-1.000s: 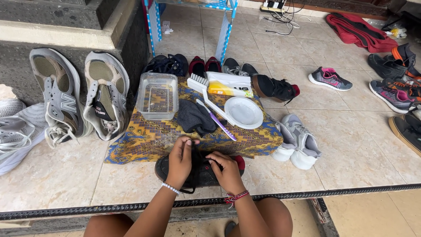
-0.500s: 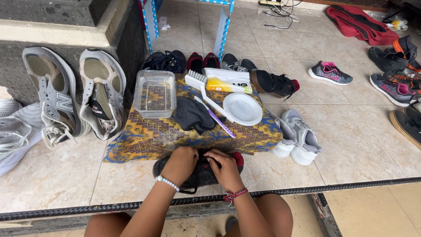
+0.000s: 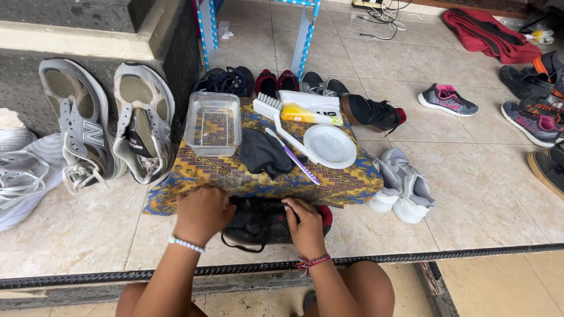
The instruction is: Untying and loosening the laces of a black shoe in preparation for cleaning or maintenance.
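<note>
Both hands were on a black shoe with a red heel that lay on the tiled floor, just in front of the near edge of a low bench draped in a patterned blue-and-yellow cloth. The left hand was curled over the shoe's toe end, and the right hand gripped it near the heel, fingers bent around the upper; a loose lace looped out below.

On the bench stood a clear plastic container, a dark cloth, a purple toothbrush, a white-handled brush, a white round lid and a white-and-yellow packet. The bench top was crowded almost to its rim.

A pair of grey trainers sat touching the bench's right corner. Two grey shoes leaned against the stone step on the left. Open tile lay to the right, between the trainers and more shoes farther off. A metal strip edged the floor close to the person's knees.
</note>
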